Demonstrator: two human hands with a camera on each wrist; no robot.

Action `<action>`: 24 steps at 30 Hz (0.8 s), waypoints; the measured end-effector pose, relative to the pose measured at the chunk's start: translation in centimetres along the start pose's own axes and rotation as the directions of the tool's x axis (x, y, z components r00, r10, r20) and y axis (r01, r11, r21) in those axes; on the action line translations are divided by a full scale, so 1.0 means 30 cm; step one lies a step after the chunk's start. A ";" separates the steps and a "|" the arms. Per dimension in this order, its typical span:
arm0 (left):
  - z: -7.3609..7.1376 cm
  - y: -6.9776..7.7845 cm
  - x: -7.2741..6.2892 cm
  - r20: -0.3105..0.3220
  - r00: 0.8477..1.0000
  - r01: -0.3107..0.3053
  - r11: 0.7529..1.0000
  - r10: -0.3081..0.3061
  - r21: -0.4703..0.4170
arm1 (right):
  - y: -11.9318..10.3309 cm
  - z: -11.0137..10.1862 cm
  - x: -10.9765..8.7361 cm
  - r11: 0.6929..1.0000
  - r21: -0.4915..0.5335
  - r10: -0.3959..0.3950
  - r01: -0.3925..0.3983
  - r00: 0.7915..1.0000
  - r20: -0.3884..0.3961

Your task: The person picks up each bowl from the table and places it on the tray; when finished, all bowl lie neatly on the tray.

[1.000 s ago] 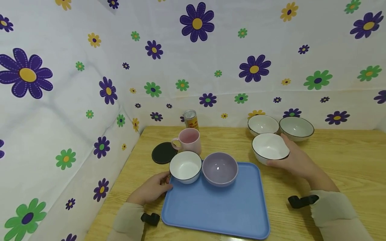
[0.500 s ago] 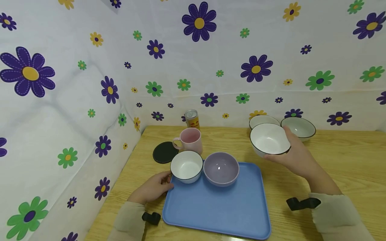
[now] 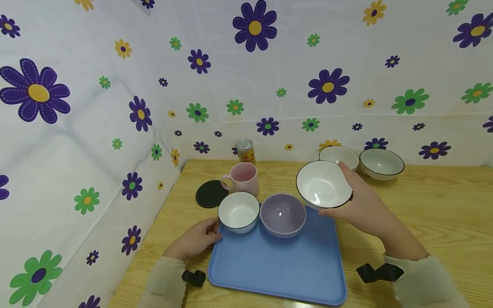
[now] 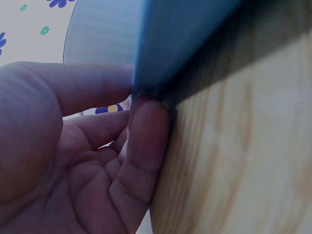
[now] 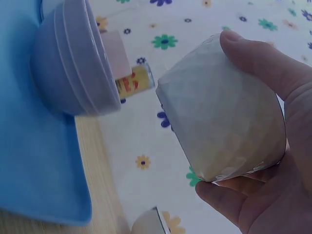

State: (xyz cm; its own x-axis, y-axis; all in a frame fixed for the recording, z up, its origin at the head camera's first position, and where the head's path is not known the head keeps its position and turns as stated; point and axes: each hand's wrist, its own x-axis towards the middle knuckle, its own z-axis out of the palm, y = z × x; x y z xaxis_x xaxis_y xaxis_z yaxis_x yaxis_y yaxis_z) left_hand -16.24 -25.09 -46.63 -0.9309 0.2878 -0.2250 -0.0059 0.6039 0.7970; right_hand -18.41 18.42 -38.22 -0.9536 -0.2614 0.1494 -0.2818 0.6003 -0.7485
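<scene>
A white bowl with a dark rim [image 3: 323, 186] is in my right hand [image 3: 363, 205], raised over the tray's far right corner and tilted toward me. Its faceted outside [image 5: 224, 107] shows in the right wrist view, thumb on one side and fingers on the other. The blue tray [image 3: 277, 269] lies in front of me. At its left edge my left hand [image 3: 196, 239] grips the rim, the thumb against one face and curled fingertips [image 4: 148, 122] at the underside. Another dark-rimmed white bowl [image 3: 239, 211] and a purple bowl [image 3: 283, 216] stand side by side along the tray's far edge.
Two more white bowls, one behind the raised bowl [image 3: 335, 155] and a wider one [image 3: 381, 164], stand at the back right. Behind the tray are a pink mug [image 3: 246, 182], a can [image 3: 246, 152] and a black round coaster [image 3: 211, 194]. Flowered cloth [image 3: 285, 55] hangs behind the wooden table [image 3: 443, 205].
My right hand has lifted the white bowl off the table at the right and carried it left to the tray's far right corner. The left hand stays at the tray's edge.
</scene>
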 end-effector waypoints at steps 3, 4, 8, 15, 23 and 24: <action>0.001 0.002 0.002 -0.002 1.000 -0.004 1.000 0.004 0.007 | -0.025 0.016 -0.009 0.999 0.017 -0.036 0.036 0.999 0.008; 0.001 0.003 0.002 -0.002 1.000 -0.005 1.000 0.005 0.008 | -0.033 0.021 -0.013 0.998 0.027 -0.050 0.050 0.999 0.011; -0.001 0.005 0.001 0.002 1.000 -0.004 1.000 0.004 0.009 | -0.060 0.045 -0.024 0.990 0.081 -0.118 0.115 0.992 0.036; -0.006 0.010 -0.004 0.002 1.000 0.001 1.000 -0.001 0.016 | -0.105 0.091 -0.048 0.986 0.116 -0.135 0.123 0.985 0.108; -0.003 0.013 -0.005 -0.013 1.000 0.013 1.000 -0.012 0.028 | -0.148 0.161 -0.080 0.978 0.167 -0.155 0.125 0.972 0.179; -0.003 0.013 -0.004 -0.014 1.000 0.014 0.999 -0.013 0.030 | -0.151 0.169 -0.083 0.977 0.168 -0.161 0.129 0.968 0.190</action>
State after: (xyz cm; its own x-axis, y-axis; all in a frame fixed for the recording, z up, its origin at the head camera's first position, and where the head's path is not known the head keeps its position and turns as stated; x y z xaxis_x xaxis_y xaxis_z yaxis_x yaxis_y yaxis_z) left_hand -16.15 -24.95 -46.23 -0.9357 0.2694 -0.2279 -0.0079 0.6297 0.7768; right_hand -14.21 12.52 -38.49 -0.8581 -0.4934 0.1419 -0.3807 0.4260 -0.8207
